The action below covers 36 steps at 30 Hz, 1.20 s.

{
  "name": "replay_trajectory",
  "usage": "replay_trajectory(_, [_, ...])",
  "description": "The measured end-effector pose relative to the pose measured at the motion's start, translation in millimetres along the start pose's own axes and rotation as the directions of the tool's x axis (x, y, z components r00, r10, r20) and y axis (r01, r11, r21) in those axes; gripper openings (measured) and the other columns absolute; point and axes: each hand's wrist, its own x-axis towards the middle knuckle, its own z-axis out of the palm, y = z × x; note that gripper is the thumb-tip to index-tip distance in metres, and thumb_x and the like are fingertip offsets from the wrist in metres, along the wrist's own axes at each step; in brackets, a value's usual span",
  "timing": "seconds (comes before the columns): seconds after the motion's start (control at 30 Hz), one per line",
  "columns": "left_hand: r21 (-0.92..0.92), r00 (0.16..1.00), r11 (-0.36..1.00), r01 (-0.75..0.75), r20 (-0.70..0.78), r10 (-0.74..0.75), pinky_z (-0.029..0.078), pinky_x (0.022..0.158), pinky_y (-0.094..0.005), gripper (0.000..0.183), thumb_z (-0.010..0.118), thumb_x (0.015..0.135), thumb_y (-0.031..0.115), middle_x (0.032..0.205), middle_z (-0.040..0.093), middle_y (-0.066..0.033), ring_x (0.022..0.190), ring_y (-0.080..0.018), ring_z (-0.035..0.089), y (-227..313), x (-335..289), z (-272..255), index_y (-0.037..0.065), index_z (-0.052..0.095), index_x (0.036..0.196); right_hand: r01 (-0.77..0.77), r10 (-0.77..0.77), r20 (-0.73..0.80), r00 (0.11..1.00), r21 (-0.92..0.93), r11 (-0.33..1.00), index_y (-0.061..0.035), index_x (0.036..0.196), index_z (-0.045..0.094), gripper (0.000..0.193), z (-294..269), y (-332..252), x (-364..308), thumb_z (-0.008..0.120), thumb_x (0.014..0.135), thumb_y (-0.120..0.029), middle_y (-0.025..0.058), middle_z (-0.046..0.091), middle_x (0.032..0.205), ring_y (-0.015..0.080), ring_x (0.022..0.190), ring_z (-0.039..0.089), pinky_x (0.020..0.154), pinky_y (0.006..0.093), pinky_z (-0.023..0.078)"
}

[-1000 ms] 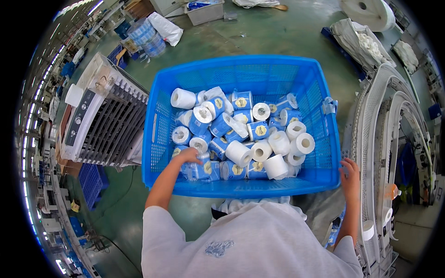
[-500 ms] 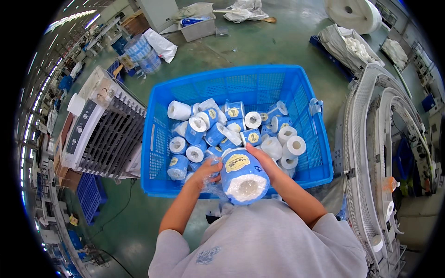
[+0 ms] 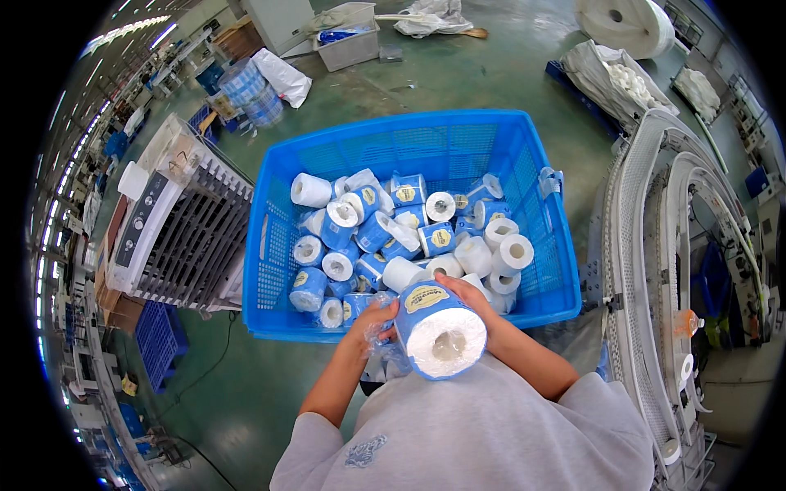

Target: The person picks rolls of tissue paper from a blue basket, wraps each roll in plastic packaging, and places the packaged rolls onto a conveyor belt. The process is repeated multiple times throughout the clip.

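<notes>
A toilet paper roll (image 3: 446,340) in a blue wrapper with a cream label is held close to my shirt, its white end and hollow core toward me. My right hand (image 3: 483,304) wraps round its far right side. At the roll's left, my left hand (image 3: 375,323) is closed on crumpled clear plastic film (image 3: 385,350), fingertips against the roll. Just beyond both hands stands a large blue plastic basket (image 3: 409,131) holding a jumbled heap of rolls. Some are blue-wrapped, like one roll (image 3: 308,289) at the left; others are plain white, like one (image 3: 512,254) at the right.
A slatted air cooler (image 3: 184,225) stands left of the basket, with a blue pallet (image 3: 161,344) below it. Curved conveyor rails (image 3: 626,270) run along the right. Farther off are a grey bin (image 3: 348,51), a white sack (image 3: 280,78) and a huge paper reel (image 3: 626,29).
The held roll has tilted, showing more of its white end, and come slightly nearer and rightward. More white rolls show in the basket just beyond my hands.
</notes>
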Motion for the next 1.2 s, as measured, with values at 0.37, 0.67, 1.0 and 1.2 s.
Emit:
replay_trajectory(0.37, [0.217,0.977,0.953,-0.212,0.027,0.211,0.04,0.047,-0.0203,0.051,0.074,0.073,0.027,0.085,0.061,-0.0035,0.059,-0.0065,0.051,10,-6,59,-0.002,0.054,0.109,0.616,-0.472,0.437,0.766,-0.709,0.343,-0.0204,0.135,0.029,0.058,-50,25,-8,0.053,0.085,-0.037,0.001,0.038,0.136,0.02,0.124,0.037,0.105,0.0368,0.028])
replay_trajectory(0.67, [0.205,0.976,0.957,-0.203,0.119,0.182,0.036,0.044,-0.0192,0.04,0.074,0.074,0.021,0.077,0.061,-0.0042,0.052,-0.006,0.048,19,-4,62,-0.003,0.059,0.101,0.501,-0.407,0.369,0.836,-0.816,0.289,-0.0231,0.137,0.026,0.06,-55,21,-9,0.051,0.085,-0.04,0.0005,0.036,0.138,0.0186,0.125,0.036,0.106,0.0373,0.026])
replay_trajectory(1.0, [0.058,0.976,0.979,-0.194,0.111,0.187,0.034,0.039,-0.0197,0.045,0.075,0.07,0.031,0.069,0.059,-0.0027,0.047,-0.0077,0.048,11,13,35,-0.002,0.059,0.097,0.23,-0.253,0.279,0.926,0.114,0.967,-0.0112,0.132,0.033,0.046,-43,15,1,0.042,0.091,-0.03,0.0097,0.044,0.131,0.025,0.114,0.048,0.092,0.0396,0.044])
replay_trajectory(1.2, [-0.271,0.969,0.958,-0.093,0.196,0.149,0.034,0.037,-0.0209,0.045,0.07,0.074,0.035,0.073,0.06,-0.0058,0.044,-0.0112,0.046,-54,63,-46,-0.001,0.058,0.097,0.216,-0.355,0.346,0.869,0.381,0.899,-0.0074,0.124,0.043,0.038,-64,26,27,0.043,0.091,-0.026,0.01,0.051,0.121,0.022,0.105,0.053,0.09,0.0361,0.045])
